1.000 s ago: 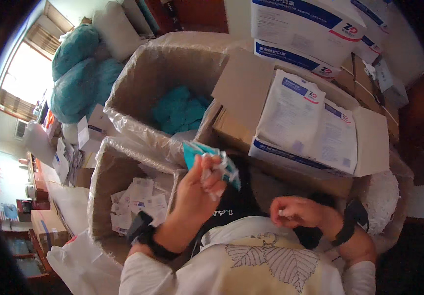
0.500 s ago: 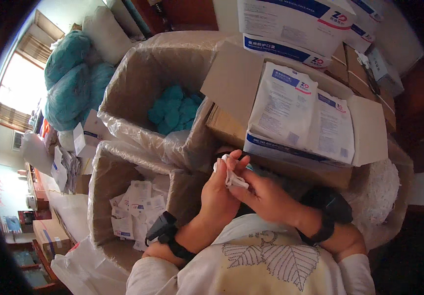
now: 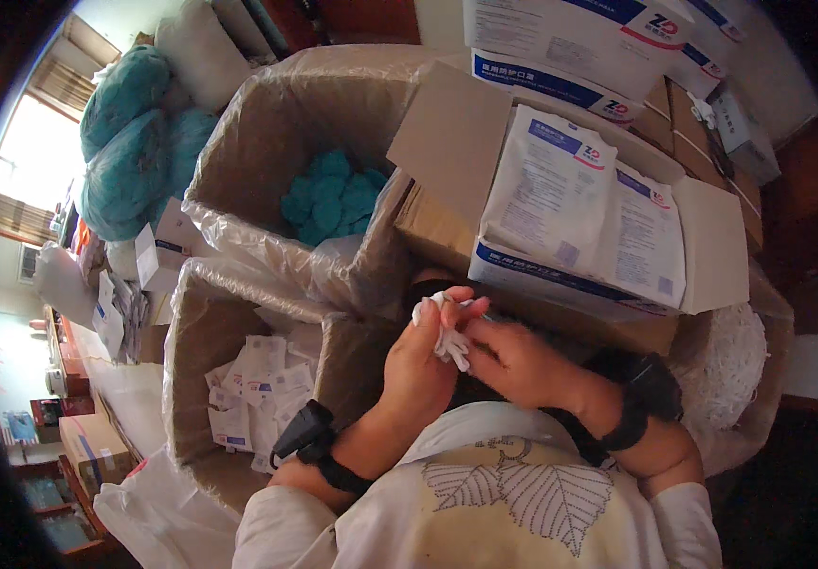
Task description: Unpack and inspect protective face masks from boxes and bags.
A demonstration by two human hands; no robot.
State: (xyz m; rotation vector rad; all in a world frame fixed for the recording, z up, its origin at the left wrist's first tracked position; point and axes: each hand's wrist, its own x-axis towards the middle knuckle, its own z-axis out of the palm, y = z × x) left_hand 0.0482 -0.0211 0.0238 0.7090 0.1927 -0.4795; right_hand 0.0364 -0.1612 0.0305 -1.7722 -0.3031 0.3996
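Note:
In front of my chest, my left hand (image 3: 416,358) is closed around a small bundle of soft white strips (image 3: 451,349). The strips may be elastic cords, but most of the bundle is hidden by fingers. My right hand (image 3: 521,365) meets it from the other side, its thumb and fingers pinching the lower part. Loose white ends hang between the two hands. Just beyond them stands an open carton (image 3: 579,280) filled with flat white and blue packets (image 3: 551,190).
Left are two plastic-lined cartons: the far one (image 3: 238,161) holds teal pieces (image 3: 333,194), the near one (image 3: 186,379) white packets (image 3: 262,389). White stringy material (image 3: 726,370) lies right. Stacked boxes (image 3: 570,43) rise behind; teal-filled bags (image 3: 124,161) sit far left.
My hands stay together at nearly the same spot, shifting slightly. The white bundle has changed shape, and its loose ends now spread downward. The view has tilted a little.

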